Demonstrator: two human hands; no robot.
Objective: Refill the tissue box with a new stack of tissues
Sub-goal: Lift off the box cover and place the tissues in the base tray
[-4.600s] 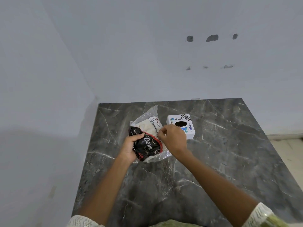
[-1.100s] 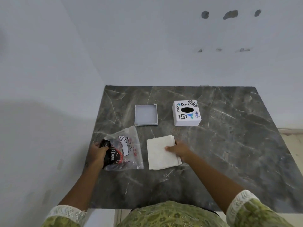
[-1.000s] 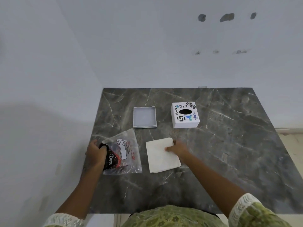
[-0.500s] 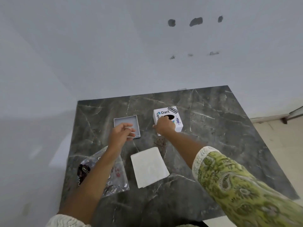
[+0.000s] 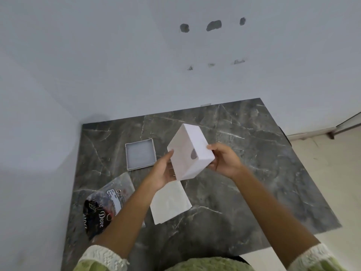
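Both hands hold the white tissue box (image 5: 190, 151) up above the dark marble table (image 5: 254, 153), tilted on one corner. The left hand (image 5: 163, 171) is open under and beside the lower left edge of the box, with its fingers stretched along the side. The right hand (image 5: 224, 160) grips the right edge, the thumb on the upper face and the fingers curled behind. On the face turned to the camera a dark oval spot shows near the right edge — whether it is a hole or a shadow cannot be told. No writing can be read on the visible faces of the box.

Just below the left hand, partly covered by the left wrist, the new stack of white tissues (image 5: 171, 202) lies flat on the table. To the left of the left forearm lies the clear plastic wrapper (image 5: 109, 204); its black part carries the word "Dove" in white letters, and a small white label on it is too blurred to read. Beyond the left hand, further from the person, the shallow grey box base (image 5: 140, 154) rests open side up — apart from the box itself.
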